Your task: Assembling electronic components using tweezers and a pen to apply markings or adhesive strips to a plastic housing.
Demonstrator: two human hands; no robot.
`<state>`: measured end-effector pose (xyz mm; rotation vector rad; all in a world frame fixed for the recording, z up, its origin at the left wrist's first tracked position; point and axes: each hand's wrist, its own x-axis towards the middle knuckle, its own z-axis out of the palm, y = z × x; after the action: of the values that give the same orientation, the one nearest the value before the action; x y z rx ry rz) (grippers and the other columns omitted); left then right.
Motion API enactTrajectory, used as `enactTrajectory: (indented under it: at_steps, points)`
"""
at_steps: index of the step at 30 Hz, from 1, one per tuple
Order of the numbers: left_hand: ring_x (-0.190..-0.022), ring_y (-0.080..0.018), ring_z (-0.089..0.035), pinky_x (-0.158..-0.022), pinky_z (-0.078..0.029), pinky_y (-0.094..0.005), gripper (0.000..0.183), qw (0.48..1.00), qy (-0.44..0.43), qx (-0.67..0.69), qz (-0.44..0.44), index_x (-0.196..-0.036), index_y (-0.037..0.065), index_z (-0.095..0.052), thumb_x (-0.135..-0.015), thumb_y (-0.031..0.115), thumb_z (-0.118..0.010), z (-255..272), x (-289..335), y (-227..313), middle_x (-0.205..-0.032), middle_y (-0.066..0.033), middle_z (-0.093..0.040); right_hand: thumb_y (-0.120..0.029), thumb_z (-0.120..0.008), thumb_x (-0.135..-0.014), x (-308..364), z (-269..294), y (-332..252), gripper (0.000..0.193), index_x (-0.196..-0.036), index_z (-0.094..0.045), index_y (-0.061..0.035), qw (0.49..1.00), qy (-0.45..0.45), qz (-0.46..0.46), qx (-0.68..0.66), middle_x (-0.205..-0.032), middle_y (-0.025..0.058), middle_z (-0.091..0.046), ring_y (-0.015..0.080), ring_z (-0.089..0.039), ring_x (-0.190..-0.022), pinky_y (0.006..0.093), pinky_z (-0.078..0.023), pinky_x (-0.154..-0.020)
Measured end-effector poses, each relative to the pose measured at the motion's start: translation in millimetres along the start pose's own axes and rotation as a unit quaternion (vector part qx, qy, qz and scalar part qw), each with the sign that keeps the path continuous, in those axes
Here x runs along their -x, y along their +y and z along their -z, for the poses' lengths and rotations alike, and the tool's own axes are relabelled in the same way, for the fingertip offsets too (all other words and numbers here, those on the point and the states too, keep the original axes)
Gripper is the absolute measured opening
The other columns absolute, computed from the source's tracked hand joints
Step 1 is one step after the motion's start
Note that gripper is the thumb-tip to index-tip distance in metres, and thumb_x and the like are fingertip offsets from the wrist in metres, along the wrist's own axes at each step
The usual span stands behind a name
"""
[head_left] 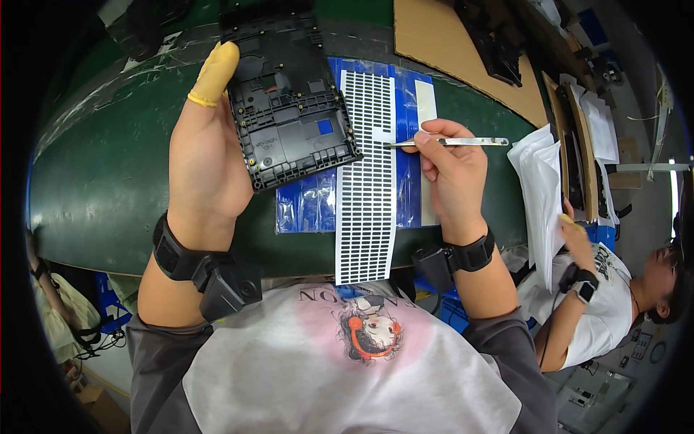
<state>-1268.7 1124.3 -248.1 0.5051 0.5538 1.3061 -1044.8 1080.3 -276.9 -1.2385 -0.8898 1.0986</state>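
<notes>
My left hand (210,152), with a yellow finger cot on its thumb, is closed on a black plastic housing (289,108). The housing is tilted, its ribbed inner side up, with small brass-coloured inserts and a blue square in it. Between the fingers of my right hand (455,155) is a pair of metal tweezers (473,142). Their tips point left and reach a white sheet of small black stickers (365,217). A gap in the rows shows white near the tips. Whether the tips grip a sticker is too small to tell. Beneath the sheet lies a blue plastic-covered board (307,206).
The green tabletop (101,166) spreads under everything. At the far right lies a cardboard sheet (448,50) with a black part (495,54) on it. White foam sheets (538,195) stand at the right edge, near a co-worker (600,304). Dark parts (134,29) sit far left.
</notes>
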Motion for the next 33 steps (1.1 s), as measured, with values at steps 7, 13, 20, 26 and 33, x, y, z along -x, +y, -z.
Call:
enactTrajectory:
  at_steps: [7, 13, 20, 26, 33]
  points:
    - [-0.088, -0.0177, -0.056, -0.076, -0.047, -0.0318, 0.029, 0.999, -0.024, 0.003, 0.029, -0.106, 0.004, -0.048, -0.087, 0.026, -0.041, -3, 3, 0, -0.099, -0.0073, -0.056, 0.0, -0.057, -0.075, -3, -5, 4, 0.016, -0.09, -0.052, 0.0033, 1.0, 0.002, 0.005, 0.028, -0.07, 0.0101, -0.06, 0.0026, -0.043, -0.049, 0.0133, -0.028, -0.041]
    - [-0.092, -0.0145, -0.051, -0.079, -0.044, -0.0302, 0.027, 0.999, 0.029, -0.036, -0.023, -0.109, 0.008, -0.043, -0.085, 0.02, -0.046, -6, 2, -6, -0.1, -0.004, -0.052, 0.001, -0.058, -0.072, -4, -5, 2, 0.018, -0.089, -0.053, 0.0028, 1.0, -0.004, -0.013, 0.004, -0.071, 0.0091, -0.06, 0.0059, -0.052, -0.058, 0.0141, -0.034, -0.047]
    - [-0.098, -0.0166, -0.049, -0.084, -0.041, -0.0314, 0.037, 0.998, -0.026, -0.021, 0.06, -0.121, 0.007, -0.036, -0.087, 0.021, -0.039, -12, 9, -22, -0.112, -0.0054, -0.048, 0.002, -0.058, -0.072, 9, -7, -25, 0.021, -0.092, -0.051, 0.0038, 0.997, -0.032, 0.012, -0.073, -0.073, 0.0102, -0.06, 0.0042, -0.045, -0.052, 0.0141, -0.031, -0.045]
    - [-0.095, -0.0153, -0.052, -0.079, -0.046, -0.0301, 0.038, 0.993, -0.054, 0.024, 0.102, -0.119, 0.006, -0.031, -0.086, 0.018, -0.044, -18, 20, -30, -0.106, -0.0062, -0.049, 0.002, -0.06, -0.072, 31, -40, -35, 0.024, -0.094, -0.05, 0.0054, 0.991, -0.069, 0.091, -0.075, -0.076, 0.0095, -0.06, 0.0091, -0.056, -0.067, 0.0157, -0.039, -0.056]
    - [-0.101, -0.0146, -0.047, -0.087, -0.039, -0.0289, 0.039, 0.991, -0.069, 0.016, 0.115, -0.122, 0.008, -0.034, -0.087, 0.021, -0.041, -21, 23, -29, -0.113, -0.0053, -0.046, 0.0, -0.06, -0.073, 27, -47, -26, 0.023, -0.094, -0.051, 0.0038, 0.99, -0.077, 0.056, -0.099, -0.076, 0.0079, -0.06, 0.0097, -0.057, -0.068, 0.0162, -0.04, -0.057]
